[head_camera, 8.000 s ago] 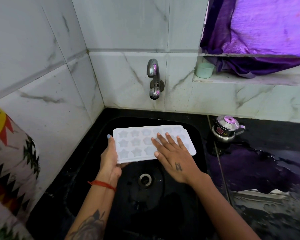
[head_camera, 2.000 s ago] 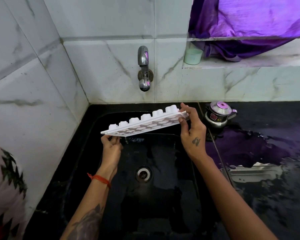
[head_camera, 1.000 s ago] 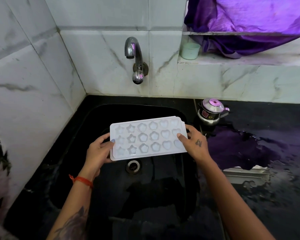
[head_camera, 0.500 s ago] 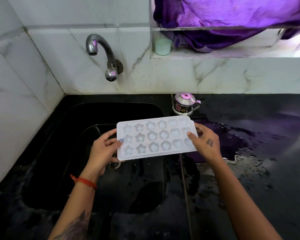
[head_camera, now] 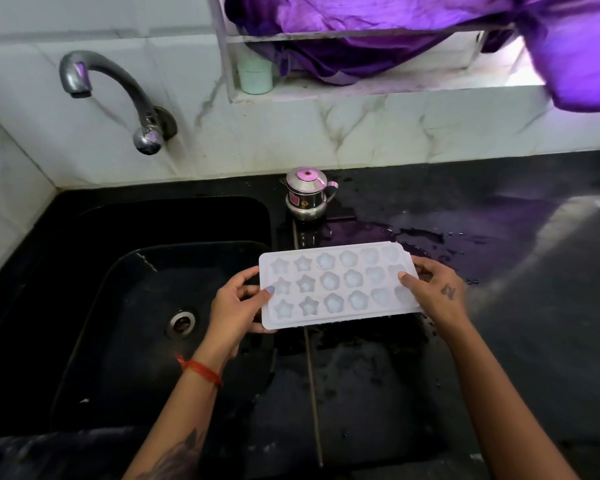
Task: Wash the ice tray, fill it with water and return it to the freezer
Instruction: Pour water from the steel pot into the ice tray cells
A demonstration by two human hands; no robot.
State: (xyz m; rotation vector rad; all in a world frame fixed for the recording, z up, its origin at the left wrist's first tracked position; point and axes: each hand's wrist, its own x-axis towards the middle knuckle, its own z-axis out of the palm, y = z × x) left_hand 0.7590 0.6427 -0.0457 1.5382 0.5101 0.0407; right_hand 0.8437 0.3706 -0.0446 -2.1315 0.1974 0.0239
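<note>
Nearest us, our two forearms reach forward over the wet black tabletop. The left hand pinches the tray's left short edge, thumb on top and fingers curled beneath; the right hand pinches the right short edge the same way. Between them the tray is held level and cups-up in the air, over the strip of tabletop just right of the sink, its left end about at the sink's right rim. The star and flower cups look pale and glossy; whether they hold water we cannot tell for sure. The tap at the back wall shows no stream. We judge the washing done and the carrying step in hand: the tray is clear of the basin, bound for the freezer, which is not in view. The next move calls for keeping it flat and steady while we turn away. Beyond it a steel pot stands near the tabletop's back edge, beside a puddle
</note>
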